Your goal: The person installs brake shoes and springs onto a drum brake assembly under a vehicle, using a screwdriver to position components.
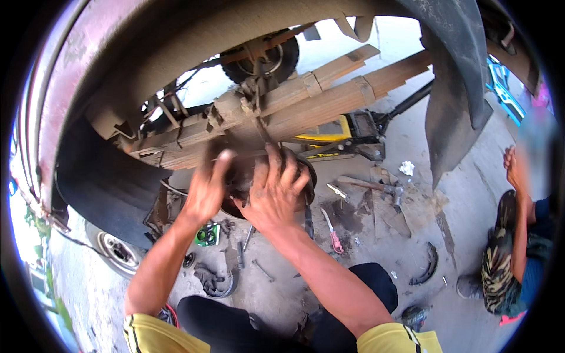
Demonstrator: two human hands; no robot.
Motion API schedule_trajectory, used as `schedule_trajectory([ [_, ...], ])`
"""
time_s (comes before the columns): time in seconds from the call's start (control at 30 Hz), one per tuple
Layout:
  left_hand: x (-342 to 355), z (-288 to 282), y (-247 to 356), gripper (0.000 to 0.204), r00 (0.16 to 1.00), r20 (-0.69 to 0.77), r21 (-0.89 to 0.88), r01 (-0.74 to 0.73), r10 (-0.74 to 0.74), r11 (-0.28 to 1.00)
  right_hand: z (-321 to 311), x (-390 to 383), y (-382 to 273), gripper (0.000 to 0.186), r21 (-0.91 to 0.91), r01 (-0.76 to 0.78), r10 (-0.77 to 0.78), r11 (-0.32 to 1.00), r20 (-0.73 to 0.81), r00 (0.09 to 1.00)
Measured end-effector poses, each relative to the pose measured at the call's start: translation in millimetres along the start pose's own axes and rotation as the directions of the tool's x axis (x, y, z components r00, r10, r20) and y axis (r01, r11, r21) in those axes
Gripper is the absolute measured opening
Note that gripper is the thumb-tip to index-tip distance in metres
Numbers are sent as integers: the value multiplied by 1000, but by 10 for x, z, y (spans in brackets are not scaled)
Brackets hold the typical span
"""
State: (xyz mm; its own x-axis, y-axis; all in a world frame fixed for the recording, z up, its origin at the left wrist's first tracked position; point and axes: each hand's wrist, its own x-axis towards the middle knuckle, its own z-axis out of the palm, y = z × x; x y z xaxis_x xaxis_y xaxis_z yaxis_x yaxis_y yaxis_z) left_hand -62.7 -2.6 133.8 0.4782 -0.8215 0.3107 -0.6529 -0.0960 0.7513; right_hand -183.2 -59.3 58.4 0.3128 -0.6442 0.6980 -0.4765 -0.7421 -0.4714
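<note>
Under the wheel arch, both my hands are at a dark round brake assembly (312, 183) below the leaf springs (335, 109). My right hand (275, 194) lies over its right side, fingers stretched and spread, with grime on the fingertips. At its left side is my left hand (204, 191), thumb raised; the other fingers are smeared by motion. Whether that hand grips a part cannot be made out. Much of the assembly's middle is hidden by my hands and by blur.
A yellow and black floor jack (329, 130) stands behind the assembly. On the ground lie a hammer (376, 186), a pink-handled tool (334, 235), a curved brake shoe (425, 265) and a green package (207, 234). Another person (512, 253) crouches at the right.
</note>
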Motion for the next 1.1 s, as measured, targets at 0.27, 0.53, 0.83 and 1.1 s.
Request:
schedule_trajectory([
  [0.27, -356, 202, -1406, 60, 771, -65, 29, -634, 634, 773, 52, -15, -118, 93, -33, 8, -9, 999, -42, 999],
  [0.53, -132, 440, -1413, 36, 632, -283, -26, -757, 722, 653, -167, -67, 230, 76, 200, 24, -39, 980, 69, 997],
  [0.83, -154, 408, -1406, 24, 633, -340, -61, -753, 696, 655, -336, 186, 586, 40, 333, 323, -364, 886, 68, 929],
  [1.1, -132, 338, -1273, 27, 555, -266, 101, -798, 789, 595, -163, 417, 1019, 49, 294, 638, -685, 712, 86, 724],
])
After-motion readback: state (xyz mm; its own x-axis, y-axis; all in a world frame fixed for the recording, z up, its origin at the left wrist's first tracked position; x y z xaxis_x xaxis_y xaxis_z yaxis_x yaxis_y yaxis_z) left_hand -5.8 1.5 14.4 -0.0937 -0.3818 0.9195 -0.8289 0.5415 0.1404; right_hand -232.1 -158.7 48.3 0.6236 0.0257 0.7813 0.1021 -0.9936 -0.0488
